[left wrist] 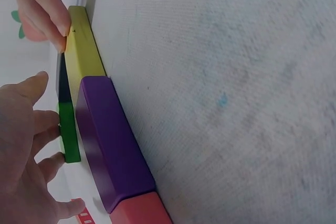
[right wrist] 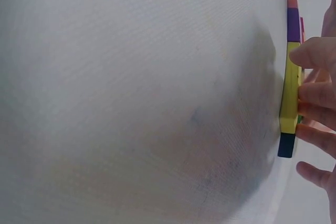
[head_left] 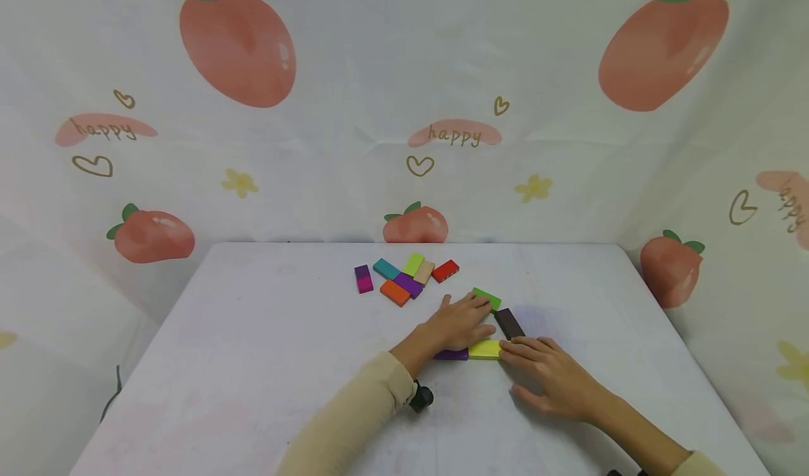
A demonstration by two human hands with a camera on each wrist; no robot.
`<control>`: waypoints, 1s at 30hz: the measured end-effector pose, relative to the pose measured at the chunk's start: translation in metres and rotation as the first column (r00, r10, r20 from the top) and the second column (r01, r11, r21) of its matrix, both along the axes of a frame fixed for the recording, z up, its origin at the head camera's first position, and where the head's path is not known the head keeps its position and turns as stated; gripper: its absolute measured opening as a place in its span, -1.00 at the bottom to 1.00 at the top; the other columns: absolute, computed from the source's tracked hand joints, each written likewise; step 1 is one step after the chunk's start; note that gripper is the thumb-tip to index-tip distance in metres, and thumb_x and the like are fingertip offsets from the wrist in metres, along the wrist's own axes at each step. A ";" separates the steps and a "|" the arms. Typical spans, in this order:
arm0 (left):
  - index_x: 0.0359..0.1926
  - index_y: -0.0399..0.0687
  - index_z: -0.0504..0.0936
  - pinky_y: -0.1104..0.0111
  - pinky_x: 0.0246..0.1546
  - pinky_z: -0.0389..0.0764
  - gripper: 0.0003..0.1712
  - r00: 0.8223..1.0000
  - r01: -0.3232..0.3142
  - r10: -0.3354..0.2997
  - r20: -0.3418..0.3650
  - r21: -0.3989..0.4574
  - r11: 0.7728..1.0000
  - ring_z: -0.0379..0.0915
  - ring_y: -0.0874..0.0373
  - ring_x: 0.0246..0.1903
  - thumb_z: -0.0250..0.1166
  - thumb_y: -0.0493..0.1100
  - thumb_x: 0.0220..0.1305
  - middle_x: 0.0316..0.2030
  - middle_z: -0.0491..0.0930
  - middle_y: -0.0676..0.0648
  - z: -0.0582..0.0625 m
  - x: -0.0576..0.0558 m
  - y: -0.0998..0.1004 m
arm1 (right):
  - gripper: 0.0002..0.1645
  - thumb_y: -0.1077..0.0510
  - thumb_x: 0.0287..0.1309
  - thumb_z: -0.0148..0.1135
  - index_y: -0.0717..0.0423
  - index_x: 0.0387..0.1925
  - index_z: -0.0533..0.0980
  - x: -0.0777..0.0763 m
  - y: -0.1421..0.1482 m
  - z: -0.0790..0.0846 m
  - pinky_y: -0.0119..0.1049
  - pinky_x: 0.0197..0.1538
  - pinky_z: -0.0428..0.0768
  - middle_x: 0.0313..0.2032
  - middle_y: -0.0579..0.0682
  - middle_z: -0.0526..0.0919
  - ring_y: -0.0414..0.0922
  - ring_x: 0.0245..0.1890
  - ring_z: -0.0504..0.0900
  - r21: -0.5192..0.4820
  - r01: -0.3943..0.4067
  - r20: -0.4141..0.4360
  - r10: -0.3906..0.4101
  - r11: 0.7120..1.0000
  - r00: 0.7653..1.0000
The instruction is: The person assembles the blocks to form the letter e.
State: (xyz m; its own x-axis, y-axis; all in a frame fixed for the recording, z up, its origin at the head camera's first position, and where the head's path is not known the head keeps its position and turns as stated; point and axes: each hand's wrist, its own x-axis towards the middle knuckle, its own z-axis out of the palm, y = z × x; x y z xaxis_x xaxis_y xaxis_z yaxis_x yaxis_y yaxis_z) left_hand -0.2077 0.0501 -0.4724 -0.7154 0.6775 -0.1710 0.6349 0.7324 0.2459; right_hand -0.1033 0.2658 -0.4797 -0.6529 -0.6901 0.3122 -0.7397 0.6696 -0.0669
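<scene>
Flat coloured blocks lie on the white table. My left hand (head_left: 460, 324) reaches over a row of blocks, its spread fingertips touching the green block (head_left: 488, 298). Beside that one lies a dark brown block (head_left: 509, 324), slanting toward the yellow block (head_left: 484, 350). With fingers extended, my right hand (head_left: 556, 380) touches the yellow block's right end, the thumb held apart from it. A purple block (left wrist: 113, 140) adjoins the yellow one, and a red block (left wrist: 140, 211) follows it. In the head view, my left forearm hides that red block.
Farther back is a loose group of blocks, including an orange block (head_left: 395, 293), a teal block (head_left: 386, 269), a red block with white marks (head_left: 445, 271) and a magenta-purple block (head_left: 363, 279). A printed cloth (head_left: 354, 181) hangs behind the table (head_left: 253, 364).
</scene>
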 end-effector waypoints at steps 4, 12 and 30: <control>0.51 0.14 0.23 -0.17 0.38 0.13 -0.32 1.000 0.005 -0.005 -0.011 -0.004 1.000 -0.04 0.10 0.51 -0.12 0.27 0.52 0.50 0.16 0.13 -0.001 0.000 0.001 | -0.33 0.00 -0.07 0.50 0.14 0.13 0.61 0.000 0.000 0.001 0.05 0.02 0.56 0.17 0.02 0.61 0.02 0.16 0.55 0.001 0.001 0.003 -0.001 1.000 1.000; 0.51 0.14 0.25 -0.16 0.38 0.13 -0.33 1.000 0.005 -0.005 -0.002 -0.003 1.000 -0.02 0.10 0.50 -0.09 0.25 0.52 0.49 0.17 0.12 0.001 0.000 0.000 | -0.33 0.01 -0.08 0.50 0.13 0.12 0.61 -0.001 0.000 -0.001 0.04 0.01 0.57 0.17 0.02 0.62 0.02 0.15 0.55 -0.009 -0.003 0.006 0.003 1.000 1.000; 0.46 0.11 0.33 -0.02 0.43 0.11 -0.37 0.999 0.045 -0.044 -0.029 0.023 0.999 0.03 0.14 0.49 -0.06 0.22 0.52 0.47 0.24 0.10 0.000 -0.005 -0.001 | -0.33 0.02 -0.07 0.50 0.14 0.13 0.61 -0.001 0.000 -0.001 0.04 0.01 0.57 0.17 0.01 0.61 0.01 0.15 0.55 -0.010 -0.009 0.004 0.009 1.000 1.000</control>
State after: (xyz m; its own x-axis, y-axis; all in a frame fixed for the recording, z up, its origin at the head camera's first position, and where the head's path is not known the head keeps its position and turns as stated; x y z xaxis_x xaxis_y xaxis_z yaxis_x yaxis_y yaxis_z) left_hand -0.2132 0.0486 -0.4721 -0.6887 0.7124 -0.1345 0.6739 0.6975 0.2438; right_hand -0.1041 0.2663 -0.4806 -0.6483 -0.6927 0.3161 -0.7452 0.6625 -0.0765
